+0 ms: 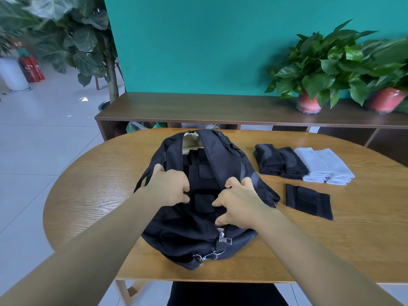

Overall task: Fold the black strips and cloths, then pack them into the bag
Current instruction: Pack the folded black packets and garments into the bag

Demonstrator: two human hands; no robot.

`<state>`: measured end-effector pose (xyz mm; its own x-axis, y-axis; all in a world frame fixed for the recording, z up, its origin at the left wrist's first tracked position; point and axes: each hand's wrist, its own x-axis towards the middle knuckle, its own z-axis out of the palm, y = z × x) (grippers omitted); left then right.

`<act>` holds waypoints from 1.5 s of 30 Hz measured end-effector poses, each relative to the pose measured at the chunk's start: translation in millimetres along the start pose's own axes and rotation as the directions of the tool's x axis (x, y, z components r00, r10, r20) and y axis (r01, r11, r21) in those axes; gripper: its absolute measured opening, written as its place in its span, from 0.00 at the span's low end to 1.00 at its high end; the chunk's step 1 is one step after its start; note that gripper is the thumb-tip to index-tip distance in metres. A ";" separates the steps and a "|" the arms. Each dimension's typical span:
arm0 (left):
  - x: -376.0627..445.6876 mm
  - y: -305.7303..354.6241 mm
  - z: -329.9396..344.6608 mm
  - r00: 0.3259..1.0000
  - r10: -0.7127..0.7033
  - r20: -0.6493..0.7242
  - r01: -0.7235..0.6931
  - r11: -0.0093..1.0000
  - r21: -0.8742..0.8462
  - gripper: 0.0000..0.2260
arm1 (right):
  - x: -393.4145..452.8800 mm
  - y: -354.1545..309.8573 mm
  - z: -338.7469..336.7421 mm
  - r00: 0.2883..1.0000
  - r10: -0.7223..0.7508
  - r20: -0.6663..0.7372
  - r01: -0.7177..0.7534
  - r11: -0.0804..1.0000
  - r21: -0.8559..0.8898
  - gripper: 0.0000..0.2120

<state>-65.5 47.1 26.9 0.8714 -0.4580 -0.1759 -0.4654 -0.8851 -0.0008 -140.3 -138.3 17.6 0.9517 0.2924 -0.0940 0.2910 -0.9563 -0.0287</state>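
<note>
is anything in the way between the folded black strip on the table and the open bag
Nothing visible does. The folded black strip lies on bare wooden table right of the black fabric bag. The left hand and right hand grip the opening's edges, holding it apart.

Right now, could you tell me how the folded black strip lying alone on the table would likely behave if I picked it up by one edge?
The strip looks like soft fabric, so it would probably droop. Its layers lie loosely stacked, so they may unfold. It looks thin, likely light.
</note>
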 end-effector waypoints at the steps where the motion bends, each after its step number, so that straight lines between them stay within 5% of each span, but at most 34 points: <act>1: 1.1 -1.4 0.6 0.999 0.008 -0.051 -0.009 1.000 -0.017 0.08 | -0.8 2.3 1.1 1.000 0.000 -0.021 0.000 1.000 0.029 0.23; 6: 2.4 16.3 -3.7 0.972 -0.004 -0.236 -0.077 0.941 -0.330 0.10 | -10.1 24.9 -2.4 0.958 0.064 -0.279 -0.034 0.994 0.108 0.18; 11: 12.1 65.3 1.8 0.924 0.051 -0.378 -0.230 0.865 -0.447 0.15 | -38.6 66.5 7.9 0.799 0.196 -0.569 -0.125 0.979 0.161 0.11; 17: 33.4 134.9 8.3 0.883 0.138 -0.449 -0.361 0.811 -0.460 0.15 | -79.2 127.1 37.7 0.693 0.373 -0.617 -0.276 0.928 0.251 0.12; 24: 74.6 206.4 9.2 0.887 0.261 -0.381 -0.397 0.854 -0.337 0.16 | -108.9 194.7 62.4 0.631 0.622 -0.464 -0.512 0.783 0.353 0.12; 32: 122.2 251.0 28.0 0.953 0.302 -0.001 -0.291 0.920 -0.261 0.29 | -96.3 231.7 68.3 0.707 0.707 -0.029 -0.679 0.689 0.252 0.38; 36: 137.4 254.9 26.4 0.961 0.243 0.133 -0.201 0.941 -0.271 0.38 | -92.0 244.2 65.3 0.703 0.707 0.073 -0.691 0.655 0.306 0.39; 40: 145.9 252.8 18.6 0.972 0.190 0.139 -0.154 0.959 -0.238 0.36 | -89.6 242.6 56.6 0.696 0.710 0.104 -0.693 0.626 0.357 0.31; 45: 132.4 250.9 20.8 0.987 0.149 -0.053 -0.158 0.916 -0.369 0.23 | -91.8 222.3 58.6 0.664 0.747 0.025 -0.634 0.544 0.550 0.23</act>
<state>-70.1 -234.0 -17.1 0.7995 -0.5882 -0.1218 -0.5063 -0.7690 0.3903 -168.8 -377.7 -38.5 0.8468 -0.5206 -0.1091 -0.4988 -0.7059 -0.5029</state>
